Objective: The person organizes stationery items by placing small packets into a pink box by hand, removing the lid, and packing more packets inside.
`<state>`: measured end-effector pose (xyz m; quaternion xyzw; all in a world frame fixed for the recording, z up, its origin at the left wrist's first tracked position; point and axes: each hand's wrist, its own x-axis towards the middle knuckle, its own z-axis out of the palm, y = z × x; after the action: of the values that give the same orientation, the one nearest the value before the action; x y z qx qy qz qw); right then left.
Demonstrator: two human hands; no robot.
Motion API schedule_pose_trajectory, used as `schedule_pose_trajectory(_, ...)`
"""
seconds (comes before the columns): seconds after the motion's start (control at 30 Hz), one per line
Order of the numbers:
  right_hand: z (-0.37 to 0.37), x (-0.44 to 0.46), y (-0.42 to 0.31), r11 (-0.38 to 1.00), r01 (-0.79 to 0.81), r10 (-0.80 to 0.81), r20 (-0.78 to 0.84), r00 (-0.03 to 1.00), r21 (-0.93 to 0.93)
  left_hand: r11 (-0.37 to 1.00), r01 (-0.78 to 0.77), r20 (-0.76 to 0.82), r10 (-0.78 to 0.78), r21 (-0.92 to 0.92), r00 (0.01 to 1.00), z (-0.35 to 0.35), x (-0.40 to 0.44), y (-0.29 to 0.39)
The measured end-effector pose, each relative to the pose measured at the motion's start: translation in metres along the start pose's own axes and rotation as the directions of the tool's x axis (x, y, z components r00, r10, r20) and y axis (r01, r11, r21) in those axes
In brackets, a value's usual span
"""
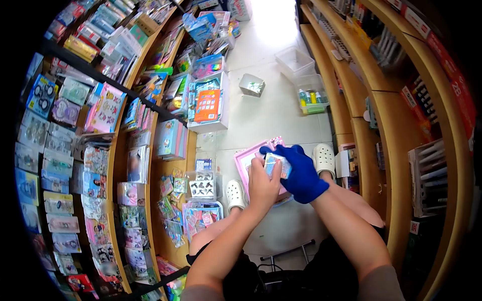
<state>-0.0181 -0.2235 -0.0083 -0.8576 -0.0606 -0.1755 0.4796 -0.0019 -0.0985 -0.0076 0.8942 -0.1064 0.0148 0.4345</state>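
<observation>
one bare left hand (pixel 264 183) and one blue-gloved right hand (pixel 301 176) hold a small packet (pixel 274 159) above a pink tray (pixel 240 168).

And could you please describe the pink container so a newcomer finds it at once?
Between the wooden shelves runs a pale floor. There, between two white clogs and beneath the bare left hand and gloved right hand, sits the container. Its pink rim sets it apart from the clear bins farther along.

Bare left hand (pixel 263 184) with fingers bent, blue-gloved right hand (pixel 301 175) curled close against it, wrists apart, left forearm (pixel 233 238) and right forearm (pixel 346 228) slanting inward as I see them, upper arms sleeved in grey-brown.
</observation>
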Motion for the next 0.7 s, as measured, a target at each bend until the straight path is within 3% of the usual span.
schedule_pose_trajectory(0.03, 0.000, 0.005, 0.001, 0.991, -0.054, 0.041, 0.114, 0.993, 0.119, 0.999, -0.046, -0.020, 0.047, 0.021, 0.999, 0.000, 0.004, -0.007)
schedule_pose_trajectory(0.07, 0.001, 0.006, -0.002, 0.981, -0.064, 0.043, 0.118, 0.992, 0.181, 0.995, -0.094, -0.040, 0.096, 0.044, 0.995, -0.001, 0.007, -0.012)
schedule_pose_trajectory(0.13, -0.004, 0.007, -0.010, 0.983, -0.053, 0.028, 0.139, 0.990, 0.175, 0.969, -0.221, -0.085, 0.231, 0.108, 0.969, -0.006, 0.014, -0.019)
schedule_pose_trajectory(0.2, -0.007, 0.014, -0.023, 0.989, -0.016, -0.007, 0.155, 0.988, 0.146, 0.994, -0.105, -0.070, 0.106, 0.018, 0.992, -0.022, 0.017, -0.010)
schedule_pose_trajectory(0.23, -0.014, 0.014, -0.038, 0.924, -0.094, 0.016, 0.206, 0.978, 0.372, 0.999, -0.046, -0.063, 0.044, -0.025, 0.997, -0.032, 0.020, -0.008)
schedule_pose_trajectory(0.27, -0.009, 0.014, -0.037, 0.721, -0.354, 0.186, 0.325, 0.927, 0.596, 0.999, 0.048, -0.077, -0.047, 0.009, 0.996, -0.041, 0.024, -0.013)
schedule_pose_trajectory(0.3, -0.011, 0.016, -0.039, 0.275, -0.537, 0.234, 0.486, 0.842, 0.798, 0.995, 0.097, -0.121, -0.100, -0.031, 0.988, -0.053, 0.031, -0.019)
schedule_pose_trajectory(0.33, -0.014, 0.018, -0.041, -0.245, -0.579, 0.275, 0.629, 0.727, 0.777, 0.987, 0.141, -0.164, -0.152, -0.076, 0.975, -0.067, 0.040, -0.027)
schedule_pose_trajectory(0.4, -0.016, 0.017, -0.020, 0.186, -0.509, 0.196, 0.476, 0.857, 0.841, 0.946, 0.211, -0.196, -0.261, -0.245, 0.945, -0.098, 0.055, -0.057)
schedule_pose_trajectory(0.43, -0.018, 0.020, -0.026, 0.065, -0.532, 0.194, 0.512, 0.837, 0.844, 0.903, 0.232, -0.183, -0.313, -0.362, 0.932, -0.114, 0.059, -0.080)
schedule_pose_trajectory(0.47, -0.020, 0.024, -0.031, -0.056, -0.548, 0.192, 0.547, 0.814, 0.835, 0.887, 0.256, -0.180, -0.343, -0.384, 0.922, -0.132, 0.056, -0.094)
schedule_pose_trajectory(0.5, -0.025, 0.030, -0.049, -0.280, -0.551, 0.186, 0.607, 0.772, 0.786, 0.871, 0.279, -0.175, -0.373, -0.404, 0.911, -0.150, 0.052, -0.109)
schedule_pose_trajectory(0.53, -0.021, 0.032, -0.052, -0.363, -0.499, 0.148, 0.577, 0.803, 0.787, 0.867, 0.306, -0.183, -0.400, -0.393, 0.898, -0.163, 0.043, -0.140)
schedule_pose_trajectory(0.63, -0.017, 0.033, -0.046, -0.260, -0.498, 0.180, 0.549, 0.817, 0.827, 0.842, 0.501, -0.206, -0.536, -0.200, 0.819, -0.190, -0.017, -0.250)
schedule_pose_trajectory(0.7, -0.015, 0.031, -0.034, -0.190, -0.540, 0.169, 0.569, 0.805, 0.820, 0.718, 0.614, -0.161, -0.683, -0.327, 0.713, -0.199, -0.079, -0.319)
